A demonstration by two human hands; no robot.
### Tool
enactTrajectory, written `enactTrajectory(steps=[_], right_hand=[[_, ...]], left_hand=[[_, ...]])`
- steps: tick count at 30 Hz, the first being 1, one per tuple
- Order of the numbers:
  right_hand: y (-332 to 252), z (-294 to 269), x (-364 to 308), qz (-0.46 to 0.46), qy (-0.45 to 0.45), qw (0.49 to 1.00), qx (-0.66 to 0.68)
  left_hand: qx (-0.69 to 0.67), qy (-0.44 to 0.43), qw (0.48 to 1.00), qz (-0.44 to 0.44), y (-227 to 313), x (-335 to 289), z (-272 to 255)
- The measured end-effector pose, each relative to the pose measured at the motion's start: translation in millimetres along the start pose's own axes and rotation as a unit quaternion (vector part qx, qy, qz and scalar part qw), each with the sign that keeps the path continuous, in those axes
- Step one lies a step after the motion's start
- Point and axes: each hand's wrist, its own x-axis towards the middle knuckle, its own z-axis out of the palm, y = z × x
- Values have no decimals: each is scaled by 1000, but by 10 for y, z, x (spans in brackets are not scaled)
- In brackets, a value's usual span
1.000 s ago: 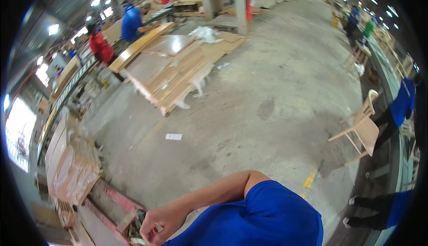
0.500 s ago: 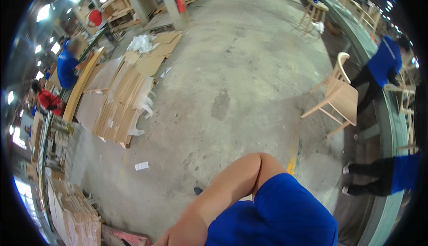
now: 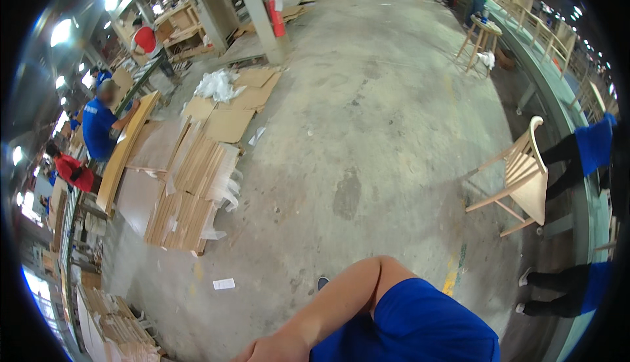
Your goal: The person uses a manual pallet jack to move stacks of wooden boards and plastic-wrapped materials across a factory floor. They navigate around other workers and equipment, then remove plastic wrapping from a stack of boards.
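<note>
My right arm, in a blue sleeve, is bent at the elbow and crosses in front of my body toward the lower left. At the lower edge, my right hand (image 3: 279, 349) is only partly in the picture. Its fingers are cut off, so whether it holds anything does not show. My left hand is out of sight. Below the arm is bare concrete floor, with the tip of a dark shoe (image 3: 322, 283) beside the forearm.
On the left lie stacked wooden boards (image 3: 187, 211), flattened cardboard (image 3: 230, 124) and plastic wrap (image 3: 216, 86). A white paper (image 3: 224, 284) is on the floor. At right, a wooden chair (image 3: 525, 181) and a stool (image 3: 484, 30) stand beside a long conveyor (image 3: 545, 66). People work along both sides.
Floor, chair and boards have shifted downward and slightly right in the view. My bent arm sits lower in the picture, in much the same pose. The blue-shirted person by the chair appears farther right.
</note>
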Motion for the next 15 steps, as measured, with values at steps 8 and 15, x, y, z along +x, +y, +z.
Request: enactTrajectory(steps=[8, 15], right_hand=[[-837, -274, 263, 24, -115, 992, 48], [-1502, -332, 61, 51, -35, 997, 55]], left_hand=[[-59, 10, 998, 8, 532, 369, -342], [-101, 46, 994, -22, 846, 681, -397]])
